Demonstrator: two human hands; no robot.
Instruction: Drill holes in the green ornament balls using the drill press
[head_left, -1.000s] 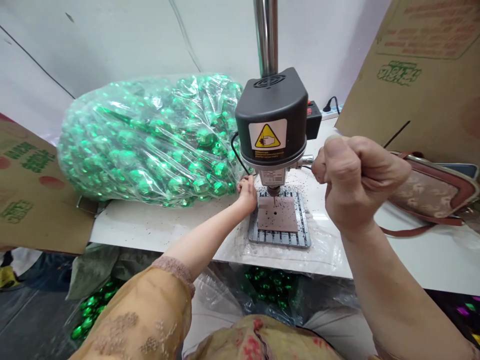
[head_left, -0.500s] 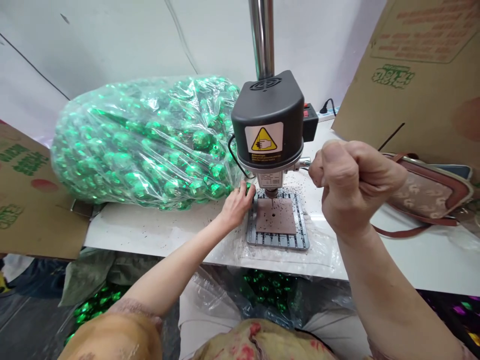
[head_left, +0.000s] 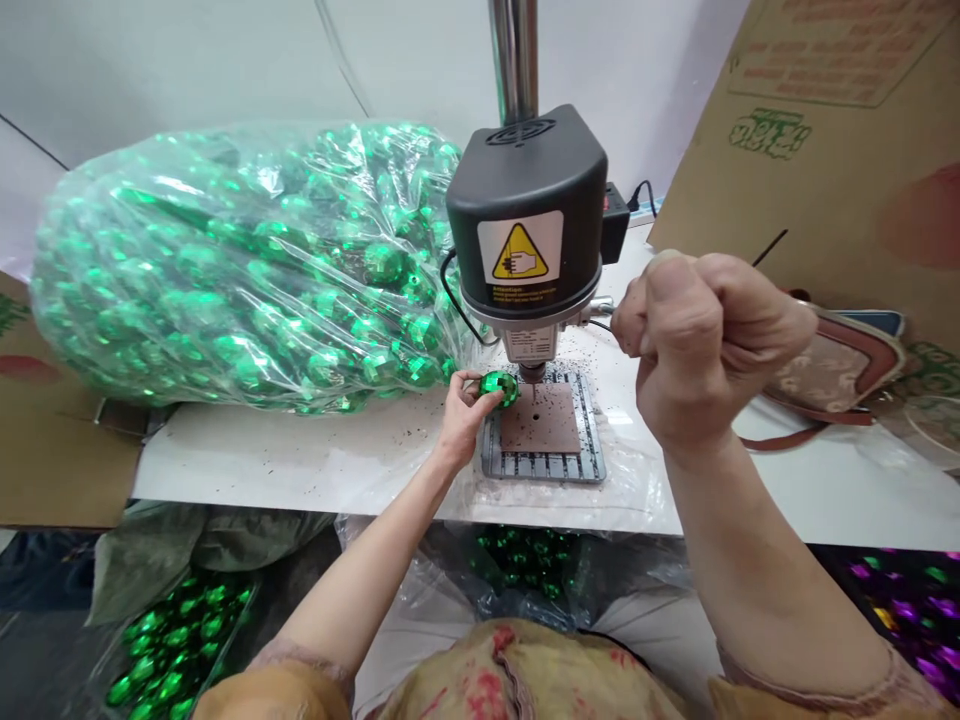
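Note:
A shiny green faceted ball [head_left: 498,388] is pinched between the thumb and fingers of my left hand [head_left: 466,415], just left of the drill bit. The black drill press [head_left: 529,210] stands over a brown board [head_left: 540,425] with a dark hole in it, resting on the slotted metal base [head_left: 536,467]. My right hand [head_left: 705,335] is a fist closed round the drill press lever, whose metal hub [head_left: 600,310] shows at the machine's right side. Most of the grip is hidden by the fingers.
A big clear bag [head_left: 247,270] of green balls fills the table's left. Cardboard boxes [head_left: 832,150] flank both sides, and a brown handbag [head_left: 832,365] lies right. Dark shavings dot the white table [head_left: 300,460]. More green balls [head_left: 180,630] sit below the edge.
My left hand has come back from the bag's mouth, beside the drill press, with a green ball in its fingers. My right hand keeps its grip on the lever. The view has shifted slightly.

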